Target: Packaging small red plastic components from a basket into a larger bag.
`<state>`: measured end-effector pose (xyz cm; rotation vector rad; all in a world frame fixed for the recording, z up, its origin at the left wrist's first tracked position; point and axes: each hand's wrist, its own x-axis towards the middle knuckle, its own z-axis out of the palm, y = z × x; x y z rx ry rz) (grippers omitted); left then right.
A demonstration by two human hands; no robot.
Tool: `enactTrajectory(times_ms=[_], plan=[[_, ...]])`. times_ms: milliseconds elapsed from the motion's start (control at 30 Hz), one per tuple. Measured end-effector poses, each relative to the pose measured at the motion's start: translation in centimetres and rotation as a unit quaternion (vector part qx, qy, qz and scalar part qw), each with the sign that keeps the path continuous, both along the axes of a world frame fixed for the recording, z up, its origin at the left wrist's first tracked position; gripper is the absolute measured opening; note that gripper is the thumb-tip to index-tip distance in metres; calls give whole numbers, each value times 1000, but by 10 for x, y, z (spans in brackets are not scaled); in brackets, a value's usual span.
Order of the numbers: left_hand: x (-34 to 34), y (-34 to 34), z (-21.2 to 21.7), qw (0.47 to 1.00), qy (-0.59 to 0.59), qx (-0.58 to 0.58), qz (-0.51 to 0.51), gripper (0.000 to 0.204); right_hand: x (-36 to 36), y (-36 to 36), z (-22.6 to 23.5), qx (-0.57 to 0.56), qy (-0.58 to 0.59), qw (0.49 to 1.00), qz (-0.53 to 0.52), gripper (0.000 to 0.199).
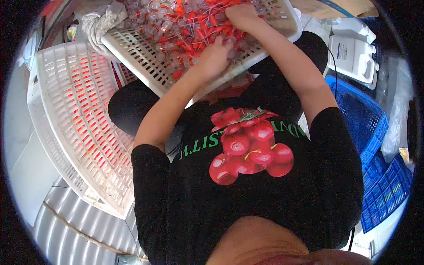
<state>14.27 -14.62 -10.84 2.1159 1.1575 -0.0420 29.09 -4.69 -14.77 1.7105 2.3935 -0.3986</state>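
Note:
A white perforated plastic basket (152, 83) rests at my lap, heaped with small red plastic pieces (201, 33) on thin pale stems and small clear plastic parts (164, 26). Over the near part of the heap, my left hand (213, 59) is closed, with its fingertips drawn in near a clear piece. What it grips is too small to make out. Farther off and to the right, my right hand (242, 17) reaches into the heap with curled fingers. Whatever lies in its grip is hidden from view.
A tall white slatted basket (57, 110) stands on the left, with red showing through it. A grey cloth (104, 24) hangs over the lap basket's left corner. Blue crates (358, 110), white jugs (353, 57) and a cardboard box (340, 8) are at the right.

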Motion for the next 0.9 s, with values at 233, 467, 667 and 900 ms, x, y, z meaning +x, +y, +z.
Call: enactTrajectory(times_ms=[233, 467, 667, 900], plan=[[-10, 12, -21, 989, 6, 123, -88, 27, 0, -4, 32, 8, 0, 1000, 13, 23], [-2, 24, -2, 986, 71, 122, -88, 23, 10, -10, 55, 73, 122, 990, -7, 32], [-24, 22, 21, 957, -159, 232, 69, 32, 4, -9, 62, 89, 191, 977, -16, 34], [-67, 42, 75, 670, -533, -203, 475, 28, -5, -16, 74, -39, 327, 944, -20, 26]])
